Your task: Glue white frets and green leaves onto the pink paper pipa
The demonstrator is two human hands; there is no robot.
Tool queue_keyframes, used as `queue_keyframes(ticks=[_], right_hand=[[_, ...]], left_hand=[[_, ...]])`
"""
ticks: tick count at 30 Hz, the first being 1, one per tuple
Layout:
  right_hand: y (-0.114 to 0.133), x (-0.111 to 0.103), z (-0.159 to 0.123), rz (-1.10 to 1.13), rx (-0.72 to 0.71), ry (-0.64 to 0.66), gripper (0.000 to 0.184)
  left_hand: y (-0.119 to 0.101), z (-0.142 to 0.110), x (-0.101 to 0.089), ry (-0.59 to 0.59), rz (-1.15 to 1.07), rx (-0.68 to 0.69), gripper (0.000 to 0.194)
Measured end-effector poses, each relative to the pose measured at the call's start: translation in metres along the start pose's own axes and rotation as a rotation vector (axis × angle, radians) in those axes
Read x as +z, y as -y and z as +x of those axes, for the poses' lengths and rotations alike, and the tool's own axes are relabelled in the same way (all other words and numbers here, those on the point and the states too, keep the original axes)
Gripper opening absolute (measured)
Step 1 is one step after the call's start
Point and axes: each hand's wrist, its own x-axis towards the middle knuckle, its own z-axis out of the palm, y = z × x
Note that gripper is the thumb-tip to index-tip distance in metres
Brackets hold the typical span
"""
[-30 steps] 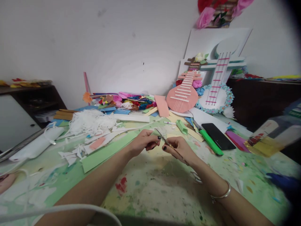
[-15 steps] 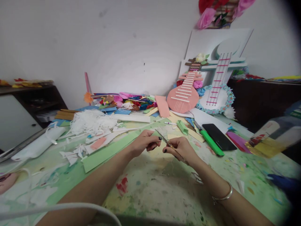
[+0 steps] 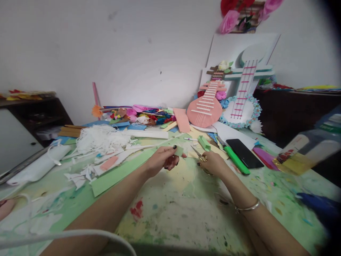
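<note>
Between thumb and fingers, my left hand [image 3: 163, 158] pinches a small piece of green paper [image 3: 179, 151] above the middle of the table. To its right, my right hand [image 3: 213, 163] is wrapped round the gold handles of a pair of scissors [image 3: 197, 153]. The scissor blades point up and to the left, apart from the paper. A long green paper strip [image 3: 117, 174] lies beside my left forearm. Just beyond my right hand rests a folded green paper piece [image 3: 204, 143].
A green utility knife [image 3: 237, 160] and a black phone [image 3: 244, 153] lie at right, near a bottle of yellowish liquid [image 3: 306, 153]. White string [image 3: 102, 138] is heaped at left. A pink paper lute [image 3: 204, 108] leans at the back. A white cable [image 3: 80, 233] crosses the near left.
The scissors have moved right, away from my left hand. My left hand has turned, and the green paper piece now shows in its fingers. The view has shifted slightly.
</note>
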Motion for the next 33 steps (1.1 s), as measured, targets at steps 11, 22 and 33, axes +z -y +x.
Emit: queue_keyframes(ticks=[11,22,33], right_hand=[[0.035,-0.010,-0.023,0.320,-0.519,-0.541,0.030],[0.046,0.001,-0.030,1.041,-0.522,-0.236,0.010],[0.047,-0.004,-0.028,0.991,-0.574,-0.217,0.019]], left_hand=[[0.007,-0.001,0.016,-0.133,-0.088,0.004,0.045],[0.013,0.001,0.023,-0.152,-0.197,-0.034,0.024],[0.010,0.003,0.009,-0.270,-0.109,0.046,0.020]])
